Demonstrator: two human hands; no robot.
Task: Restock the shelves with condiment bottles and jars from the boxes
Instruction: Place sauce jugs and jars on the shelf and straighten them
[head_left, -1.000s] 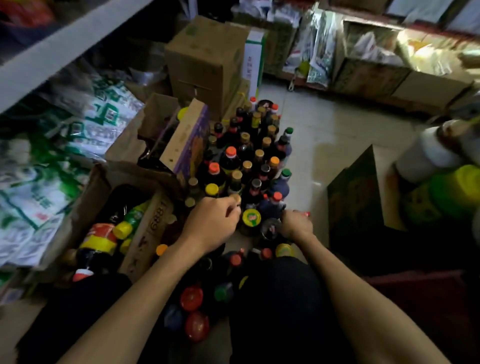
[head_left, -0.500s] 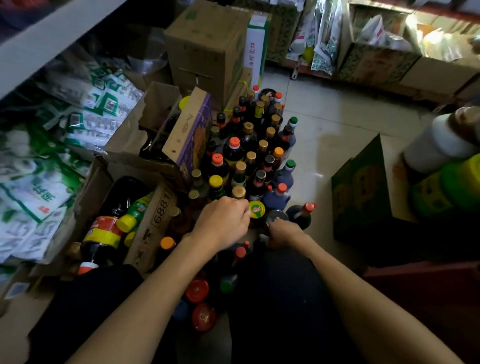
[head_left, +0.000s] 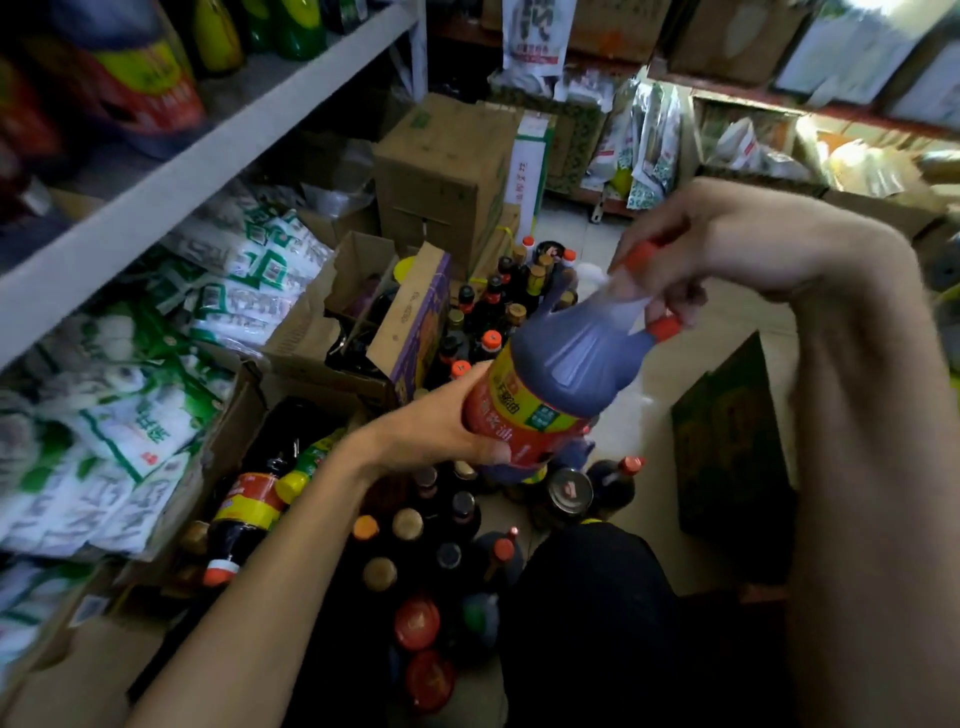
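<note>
We hold one large soy sauce bottle above the floor. Our left grip wraps its labelled body, and our right grip pinches the neck by the red cap. It is not yet on the shelf. Many floor bottles and open boxes still wait, so we judge the restocking barely begun.

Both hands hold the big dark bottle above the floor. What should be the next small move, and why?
Probably turn the bottle upright and carry it left toward the shelf. The left hand grips its labelled body, the right hand grips its top, and it hangs tilted above the bottles on the floor. The shelf shows a bare grey stretch beside large labelled bottles.
</note>
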